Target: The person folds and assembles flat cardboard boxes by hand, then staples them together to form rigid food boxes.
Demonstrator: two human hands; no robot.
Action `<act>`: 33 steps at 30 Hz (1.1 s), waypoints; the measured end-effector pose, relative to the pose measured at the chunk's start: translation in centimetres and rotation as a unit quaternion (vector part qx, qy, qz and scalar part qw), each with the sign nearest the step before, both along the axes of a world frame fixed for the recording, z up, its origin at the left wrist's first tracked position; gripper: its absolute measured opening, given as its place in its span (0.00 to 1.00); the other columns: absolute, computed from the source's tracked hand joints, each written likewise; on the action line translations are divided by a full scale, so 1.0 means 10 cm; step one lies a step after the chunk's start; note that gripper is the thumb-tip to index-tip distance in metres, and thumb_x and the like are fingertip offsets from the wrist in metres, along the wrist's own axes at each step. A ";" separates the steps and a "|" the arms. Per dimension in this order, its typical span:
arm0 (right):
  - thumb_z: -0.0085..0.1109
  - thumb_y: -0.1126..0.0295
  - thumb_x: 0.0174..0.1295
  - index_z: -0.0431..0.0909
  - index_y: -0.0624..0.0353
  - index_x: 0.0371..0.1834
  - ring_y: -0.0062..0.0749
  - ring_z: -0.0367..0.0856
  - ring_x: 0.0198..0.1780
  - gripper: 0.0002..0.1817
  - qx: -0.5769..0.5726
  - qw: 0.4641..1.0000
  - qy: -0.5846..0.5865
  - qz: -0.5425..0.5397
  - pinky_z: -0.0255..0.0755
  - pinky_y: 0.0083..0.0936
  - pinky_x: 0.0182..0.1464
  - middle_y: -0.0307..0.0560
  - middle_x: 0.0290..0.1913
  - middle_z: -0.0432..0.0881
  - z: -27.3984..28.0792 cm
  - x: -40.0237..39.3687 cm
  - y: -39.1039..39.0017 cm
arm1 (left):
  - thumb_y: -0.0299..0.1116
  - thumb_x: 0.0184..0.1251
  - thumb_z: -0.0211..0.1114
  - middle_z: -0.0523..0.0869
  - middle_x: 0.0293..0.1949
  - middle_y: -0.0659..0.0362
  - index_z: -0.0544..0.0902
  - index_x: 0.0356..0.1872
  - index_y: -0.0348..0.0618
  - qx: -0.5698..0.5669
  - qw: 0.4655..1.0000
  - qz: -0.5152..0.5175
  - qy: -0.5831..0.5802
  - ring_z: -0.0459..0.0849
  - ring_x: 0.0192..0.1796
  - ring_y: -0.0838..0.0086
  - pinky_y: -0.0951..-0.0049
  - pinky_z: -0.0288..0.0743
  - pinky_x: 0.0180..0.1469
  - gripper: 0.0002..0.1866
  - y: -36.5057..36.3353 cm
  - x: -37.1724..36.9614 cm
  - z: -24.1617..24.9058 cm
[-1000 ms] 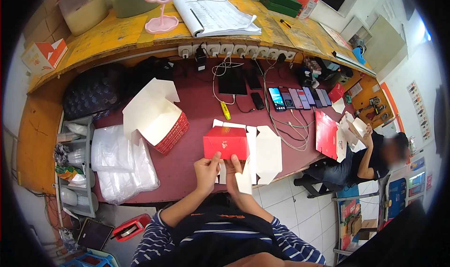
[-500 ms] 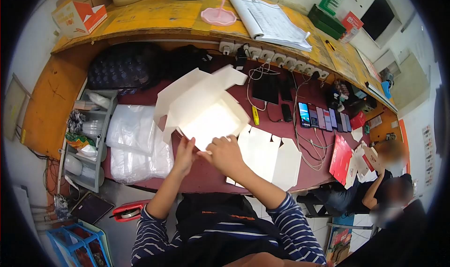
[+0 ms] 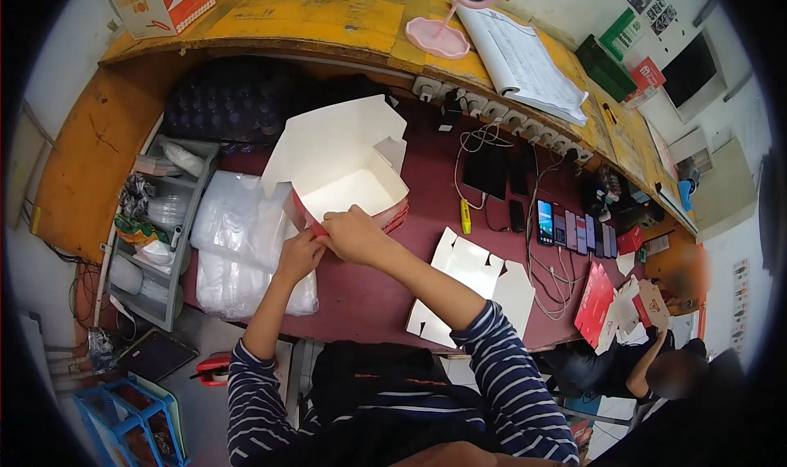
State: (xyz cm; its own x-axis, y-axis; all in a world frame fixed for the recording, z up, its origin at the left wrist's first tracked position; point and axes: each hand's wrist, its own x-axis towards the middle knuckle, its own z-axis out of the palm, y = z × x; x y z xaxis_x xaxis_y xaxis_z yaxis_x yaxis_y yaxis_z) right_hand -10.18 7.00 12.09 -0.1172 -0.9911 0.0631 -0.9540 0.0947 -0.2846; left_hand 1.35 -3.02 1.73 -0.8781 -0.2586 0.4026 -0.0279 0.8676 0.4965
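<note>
Maroon bench [image 3: 352, 296] underneath | left hand [image 3: 300, 255] pinches open box [image 3: 348, 190] at near corner | right hand [image 3: 352, 235], just beside, pinches rim | light, even pressure should avoid creasing

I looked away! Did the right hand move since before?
Yes: the right hand moved left, closer to the plastic bags on the desk.

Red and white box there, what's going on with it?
The person's left hand and right hand are at the near edge of the open red-and-white cardboard box. Its white lid is raised. A flat white cardboard sheet lies rightward on the maroon table. Farther right, a co-worker's hand holds printed cardboard.
</note>
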 end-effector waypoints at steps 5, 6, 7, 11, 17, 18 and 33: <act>0.53 0.63 0.52 0.72 0.66 0.23 0.46 0.75 0.31 0.14 0.087 0.991 -0.072 -0.066 0.68 0.36 0.37 0.51 0.28 0.75 -0.02 -0.13 0.00 | 0.26 0.46 0.60 0.78 0.29 0.62 0.79 0.29 0.47 -0.068 0.994 -0.012 0.089 0.78 0.26 0.71 0.74 0.73 0.24 0.06 -0.02 -0.05 -0.05; 0.53 0.63 0.52 0.72 0.66 0.23 0.46 0.75 0.31 0.14 0.090 0.991 -0.073 -0.063 0.68 0.36 0.37 0.51 0.28 0.75 -0.06 -0.16 0.03 | 0.26 0.45 0.60 0.78 0.29 0.62 0.80 0.29 0.48 -0.062 0.992 -0.034 0.104 0.78 0.26 0.72 0.75 0.72 0.24 0.07 -0.02 -0.05 -0.06; 0.53 0.63 0.52 0.72 0.65 0.23 0.47 0.75 0.31 0.14 0.091 0.991 -0.064 -0.071 0.69 0.36 0.36 0.52 0.28 0.75 -0.12 -0.19 0.07 | 0.26 0.44 0.60 0.78 0.30 0.63 0.80 0.29 0.50 -0.057 0.990 -0.056 0.120 0.78 0.25 0.73 0.76 0.72 0.23 0.08 -0.01 -0.05 -0.07; 0.54 0.64 0.50 0.74 0.64 0.21 0.45 0.76 0.30 0.12 0.081 0.992 -0.057 -0.077 0.70 0.34 0.34 0.52 0.27 0.75 -0.04 -0.14 0.22 | 0.25 0.44 0.60 0.79 0.30 0.64 0.81 0.29 0.50 -0.067 0.988 -0.081 0.110 0.78 0.25 0.74 0.77 0.72 0.23 0.09 0.09 -0.07 -0.07; 0.54 0.68 0.49 0.75 0.62 0.20 0.39 0.78 0.29 0.08 0.069 0.993 0.061 -0.069 0.70 0.33 0.31 0.49 0.28 0.75 -0.27 -0.07 0.36 | 0.24 0.39 0.61 0.79 0.28 0.64 0.81 0.28 0.47 -0.032 0.986 -0.079 0.145 0.78 0.24 0.74 0.78 0.72 0.23 0.11 0.21 -0.12 -0.13; 0.54 0.68 0.49 0.75 0.62 0.20 0.39 0.78 0.29 0.08 0.070 0.994 0.061 -0.065 0.70 0.33 0.31 0.49 0.28 0.75 -0.29 -0.07 0.36 | 0.24 0.39 0.61 0.79 0.28 0.64 0.81 0.28 0.47 -0.023 0.985 -0.090 0.144 0.78 0.25 0.74 0.78 0.72 0.23 0.10 0.21 -0.12 -0.13; 0.50 0.71 0.45 0.72 0.63 0.21 0.39 0.79 0.25 0.06 0.071 0.985 0.056 -0.145 0.72 0.31 0.24 0.52 0.21 0.77 -0.41 0.00 -0.04 | 0.27 0.47 0.56 0.75 0.41 0.58 0.76 0.38 0.44 -0.082 0.996 -0.037 0.014 0.77 0.27 0.70 0.74 0.74 0.25 0.14 0.32 -0.10 -0.05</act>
State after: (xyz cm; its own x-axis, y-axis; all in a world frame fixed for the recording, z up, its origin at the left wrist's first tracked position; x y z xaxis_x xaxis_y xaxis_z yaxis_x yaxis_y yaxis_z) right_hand -10.17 6.64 7.94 -0.3969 -0.9167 -0.0458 -0.9054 0.3993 -0.1441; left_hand 0.39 0.21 1.19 -0.8804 -0.1219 0.4584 0.0508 0.9366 0.3468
